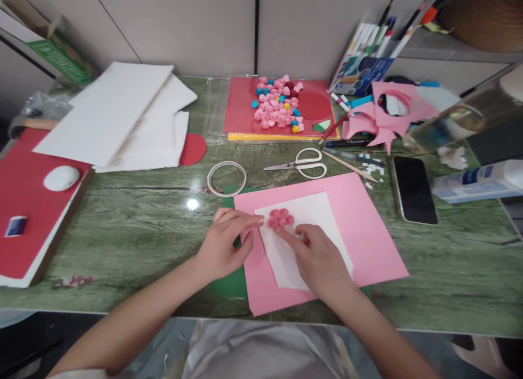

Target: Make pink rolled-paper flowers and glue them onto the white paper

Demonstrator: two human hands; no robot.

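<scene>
A cluster of several small pink paper coils (280, 218) lies near the top of a white paper sheet (304, 259). Under that sheet is larger pink paper (371, 237). My right hand (321, 256) rests over the white sheet; its index finger is stretched out to the cluster's lower edge and the other fingers are bent. Just left of the coils, my left hand (229, 240) is open, fingers extended towards the sheet's left edge and thumb apart. Nothing can be made out in either hand. Green paper (229, 283) shows beneath the pink paper.
Behind the paper lie white-handled scissors (310, 163) and a tape ring (226, 178). A phone (414, 189) and glue bottle (478, 180) are at right. Pink, blue and yellow paper pieces (278, 104) sit on a red pack. White sheets (110, 115) and a mouse (61, 178) are left.
</scene>
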